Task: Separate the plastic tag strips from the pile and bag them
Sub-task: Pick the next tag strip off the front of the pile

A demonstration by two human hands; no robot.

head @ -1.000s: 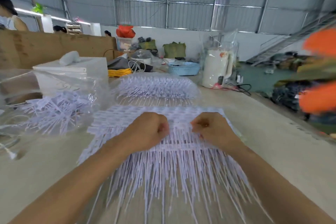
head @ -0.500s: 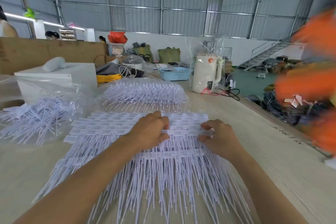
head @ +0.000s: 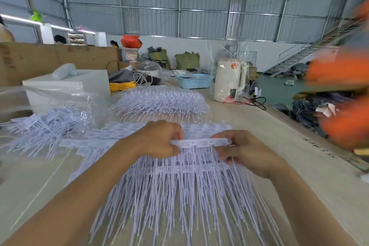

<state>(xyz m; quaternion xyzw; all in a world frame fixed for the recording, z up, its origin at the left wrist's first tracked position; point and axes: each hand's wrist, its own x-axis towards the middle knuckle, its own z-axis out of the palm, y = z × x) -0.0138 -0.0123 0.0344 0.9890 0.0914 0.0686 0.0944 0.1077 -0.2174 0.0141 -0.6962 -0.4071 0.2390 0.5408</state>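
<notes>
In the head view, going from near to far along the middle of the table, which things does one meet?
Pile of tag strips → strip held between left hand and right hand → bagged bundle of strips → blue basket.

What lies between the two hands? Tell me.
In the head view, a white tag strip spans from the left hand to the right hand, both pinching its ends.

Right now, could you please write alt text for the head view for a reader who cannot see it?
A person's left hand and right hand pinch the two ends of one white plastic tag strip, held just above a fanned pile of strips on a pale table. Clear bags of strips lie behind.
</notes>
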